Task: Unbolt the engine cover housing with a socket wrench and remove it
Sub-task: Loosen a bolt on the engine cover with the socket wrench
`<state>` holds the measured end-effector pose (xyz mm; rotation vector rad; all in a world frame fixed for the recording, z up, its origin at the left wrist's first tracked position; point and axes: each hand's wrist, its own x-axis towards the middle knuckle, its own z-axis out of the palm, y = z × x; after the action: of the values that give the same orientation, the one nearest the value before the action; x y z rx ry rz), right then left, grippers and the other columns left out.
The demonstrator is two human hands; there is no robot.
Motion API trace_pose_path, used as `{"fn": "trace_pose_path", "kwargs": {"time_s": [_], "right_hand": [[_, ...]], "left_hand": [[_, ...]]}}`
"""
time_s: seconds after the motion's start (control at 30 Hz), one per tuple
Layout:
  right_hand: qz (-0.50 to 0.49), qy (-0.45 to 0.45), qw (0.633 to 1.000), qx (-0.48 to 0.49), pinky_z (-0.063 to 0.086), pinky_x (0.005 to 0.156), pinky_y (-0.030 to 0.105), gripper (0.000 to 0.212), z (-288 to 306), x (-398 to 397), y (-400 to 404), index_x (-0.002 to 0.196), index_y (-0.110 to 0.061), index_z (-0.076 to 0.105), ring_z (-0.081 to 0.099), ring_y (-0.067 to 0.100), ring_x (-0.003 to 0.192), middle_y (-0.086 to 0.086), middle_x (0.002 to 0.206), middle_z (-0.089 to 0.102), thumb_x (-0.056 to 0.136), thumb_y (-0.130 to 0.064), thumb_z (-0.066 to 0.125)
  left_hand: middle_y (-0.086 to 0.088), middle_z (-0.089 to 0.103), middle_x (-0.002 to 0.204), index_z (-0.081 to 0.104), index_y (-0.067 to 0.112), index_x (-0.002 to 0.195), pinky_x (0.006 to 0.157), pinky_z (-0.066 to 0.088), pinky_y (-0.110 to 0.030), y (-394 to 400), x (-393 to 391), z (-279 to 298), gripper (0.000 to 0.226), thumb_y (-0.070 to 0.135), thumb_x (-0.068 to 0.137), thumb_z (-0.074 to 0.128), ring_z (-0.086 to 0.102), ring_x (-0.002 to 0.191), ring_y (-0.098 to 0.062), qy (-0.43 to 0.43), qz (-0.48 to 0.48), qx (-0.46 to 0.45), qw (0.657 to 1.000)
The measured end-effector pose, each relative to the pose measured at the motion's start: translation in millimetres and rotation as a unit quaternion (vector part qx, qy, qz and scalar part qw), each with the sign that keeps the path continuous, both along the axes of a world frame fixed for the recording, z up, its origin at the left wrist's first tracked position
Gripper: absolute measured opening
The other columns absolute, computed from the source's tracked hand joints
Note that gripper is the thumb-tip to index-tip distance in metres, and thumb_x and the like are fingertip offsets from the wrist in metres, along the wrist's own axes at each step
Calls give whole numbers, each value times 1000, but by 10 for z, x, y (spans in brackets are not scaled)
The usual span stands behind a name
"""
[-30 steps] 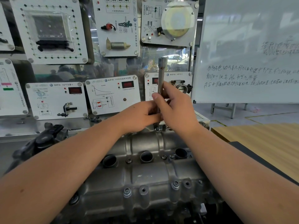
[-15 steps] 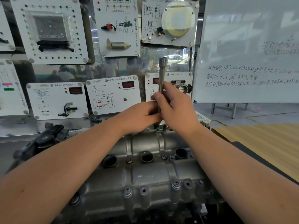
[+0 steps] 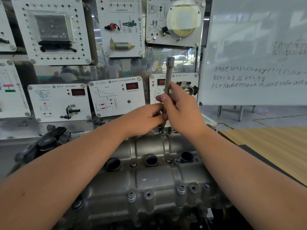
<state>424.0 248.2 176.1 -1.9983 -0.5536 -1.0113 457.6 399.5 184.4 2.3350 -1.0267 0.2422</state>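
1. The grey cast-metal engine cover housing (image 3: pixel 149 176) lies across the lower middle of the view, still seated on the engine. Three round dark wells run in a row along its middle, and several bolt heads stand along its near edge.
2. A long, slim, steel socket extension bar (image 3: pixel 168 75) stands nearly upright over the far edge of the housing. Its wider socket end is at the top; its lower end meets a fastener at that far edge.
3. The right hand (image 3: pixel 181 108) reaches in from the lower right, forearm stretched diagonally over the housing. Its fingers are curled round the middle of the bar, the thumb laid across the front of the shaft.
4. The left hand (image 3: pixel 144 118) reaches in from the lower left, forearm crossing above the housing's left part. Its fingertips pinch the bar just below the right hand; the two hands touch.
5. A black moulded engine part (image 3: pixel 48 140) sits to the left of the housing.
6. White instrument training panels (image 3: pixel 116 95) stand upright behind the housing.
7. A whiteboard with handwriting (image 3: pixel 255 52) stands behind it to the right.
8. A light wooden tabletop (image 3: pixel 272 146) lies right of the housing.
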Motion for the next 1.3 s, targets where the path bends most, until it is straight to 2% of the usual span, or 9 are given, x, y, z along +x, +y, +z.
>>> {"fn": "trace_pose_path", "kwargs": {"time_s": [0.13, 0.23, 0.4, 0.5, 0.67, 0.77, 0.9, 1.13, 1.3], "right_hand": [[12, 27, 999, 13, 56, 85, 36, 53, 1, -28, 13, 153, -19, 35, 70, 17, 96, -2, 104, 75, 103, -24, 53], [-5, -10, 1000, -2, 53, 83, 26, 42, 3, -24, 24, 139, -15, 55, 67, 10, 92, 0, 103, 74, 99, -26, 61], [-15, -26, 999, -24, 46, 64, 23, 13, 10, -31, 12, 104, -10, 65, 61, 8, 71, -3, 81, 69, 102, -18, 54], [-11, -4, 1000, -21, 52, 73, 38, 19, 14, -30, -5, 117, -12, 61, 68, 17, 80, -2, 90, 74, 103, -18, 50], [2, 16, 1000, 13, 55, 83, 33, 51, -4, -33, 13, 149, -20, 42, 70, 17, 89, -2, 100, 76, 101, -25, 57], [-19, -10, 1000, 3, 54, 83, 25, 38, -2, -24, 21, 134, -15, 61, 64, 6, 87, -4, 99, 72, 97, -26, 64], [-31, -23, 999, -12, 49, 67, 42, 15, 1, -9, 0, 97, -5, 63, 60, 20, 68, 5, 73, 65, 100, -19, 57], [-5, 20, 1000, 15, 55, 79, 35, 50, -3, -31, 14, 149, -18, 42, 70, 17, 84, 2, 93, 76, 101, -24, 56], [-8, -15, 1000, 7, 52, 74, 38, 24, -3, -14, 19, 122, -15, 61, 66, 15, 77, 1, 86, 73, 100, -23, 57]], "left_hand": [[9, 73, 100, 64, 37, 109, 83, 56, -43, 19, 52, -1, 12, 38, 103, 54, 70, 93, -12, 5, -5, -1, 1000], [21, 71, 95, 57, 56, 97, 81, 54, -30, 15, 31, 24, 19, 37, 100, 58, 67, 88, 3, -8, 0, 1, 1000], [5, 73, 106, 64, 31, 119, 92, 55, -46, -2, 24, 4, 21, 39, 103, 53, 69, 100, -15, 5, -1, -1, 1000], [1, 72, 112, 62, 22, 126, 96, 53, -49, 6, 12, -3, 29, 38, 105, 50, 68, 106, -20, 19, -7, -4, 1000], [11, 73, 102, 63, 37, 112, 88, 56, -37, 22, 56, 2, 12, 37, 103, 55, 69, 94, -5, 8, -2, -4, 1000], [15, 73, 100, 59, 50, 105, 87, 55, -33, 10, 41, 14, 12, 39, 100, 58, 67, 91, 1, -5, 0, 2, 1000], [10, 73, 103, 65, 31, 114, 91, 56, -43, 16, 16, 4, 17, 39, 103, 55, 70, 96, -9, 12, 1, -18, 1000], [8, 75, 102, 65, 29, 116, 93, 54, -50, 26, 41, 5, 19, 39, 102, 56, 71, 97, -17, 21, 0, -8, 1000], [6, 74, 107, 64, 29, 122, 96, 54, -49, 19, 26, -4, 24, 40, 101, 58, 70, 102, -14, 25, -9, -19, 999]]}}
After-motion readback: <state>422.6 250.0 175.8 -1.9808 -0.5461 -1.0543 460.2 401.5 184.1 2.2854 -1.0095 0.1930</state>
